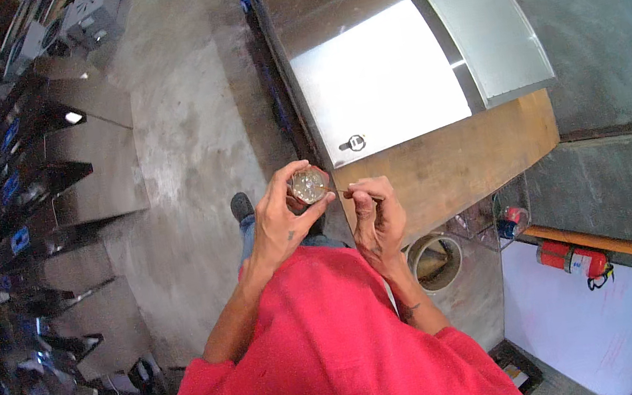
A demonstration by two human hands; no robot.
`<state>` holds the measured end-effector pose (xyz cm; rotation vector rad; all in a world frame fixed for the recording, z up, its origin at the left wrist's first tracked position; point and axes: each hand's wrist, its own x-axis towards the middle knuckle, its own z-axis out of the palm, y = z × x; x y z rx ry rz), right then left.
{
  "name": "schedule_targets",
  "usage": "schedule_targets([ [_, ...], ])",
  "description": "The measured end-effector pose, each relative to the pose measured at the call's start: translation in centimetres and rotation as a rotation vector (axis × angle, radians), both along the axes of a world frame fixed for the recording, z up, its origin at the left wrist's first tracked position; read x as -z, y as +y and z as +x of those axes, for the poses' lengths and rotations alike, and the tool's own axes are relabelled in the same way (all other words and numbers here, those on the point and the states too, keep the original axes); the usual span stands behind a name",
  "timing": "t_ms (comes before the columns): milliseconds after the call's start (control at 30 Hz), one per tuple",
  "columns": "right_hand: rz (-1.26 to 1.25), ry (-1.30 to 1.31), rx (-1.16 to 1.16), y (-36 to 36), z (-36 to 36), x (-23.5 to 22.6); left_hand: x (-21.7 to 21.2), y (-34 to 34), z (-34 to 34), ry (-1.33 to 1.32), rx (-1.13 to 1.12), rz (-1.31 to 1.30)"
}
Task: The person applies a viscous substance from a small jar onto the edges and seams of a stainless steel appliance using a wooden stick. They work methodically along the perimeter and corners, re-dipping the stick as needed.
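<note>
Centrally in the head view, a round piece (308,186), glassy and shiny on its upper face, sits in the left hand (278,223), whose thumb and fingers curl around its rim. The right hand (378,221) lies to the right of it, its thumb and fingertips pinched on a thin stick (338,191). The governing relation is sideways: the stick's long axis runs roughly left to right, its far end directed at the right edge of the round piece. Whether tip and rim touch cannot be told at this size. The round piece turns its circular face up to the camera and shows no clear long axis; the left hand is the nearer, being in contact with it. Both hands are held in front of the red shirt (317,318), near the close corner of a wooden bench (459,181).

Counted: two hands, one round piece, one stick. Around them: one bench, carrying one large metal panel (358,38); one round bin (457,265) below the bench's near edge; one red fire extinguisher (562,256) beside one white board (584,321); one dark shoe (241,206) clearly visible on the floor (190,134).
</note>
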<state>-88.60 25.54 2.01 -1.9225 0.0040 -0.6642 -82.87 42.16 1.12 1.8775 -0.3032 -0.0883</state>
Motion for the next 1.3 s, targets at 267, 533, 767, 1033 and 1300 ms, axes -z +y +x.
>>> schedule_targets([
  [267,0.074,0.091,-0.136,-1.8,-0.9,1.3,-0.4,-1.5,-2.6,0.022,-0.126,0.022],
  [533,0.340,0.072,-0.008,-3.2,1.8,0.8,1.6,-0.8,-2.4,0.008,-0.230,0.004],
  [767,-0.035,0.148,0.071,-6.9,4.8,10.6,2.0,1.1,-3.9,0.115,-0.311,-0.035],
  [1033,-0.339,0.014,0.003,-6.8,5.0,15.1,2.7,2.3,-5.7,0.188,-0.372,-0.049],
  [1300,-0.502,-0.077,-0.017,-6.6,5.0,14.9,3.0,2.0,-6.1,0.196,-0.384,-0.053],
])
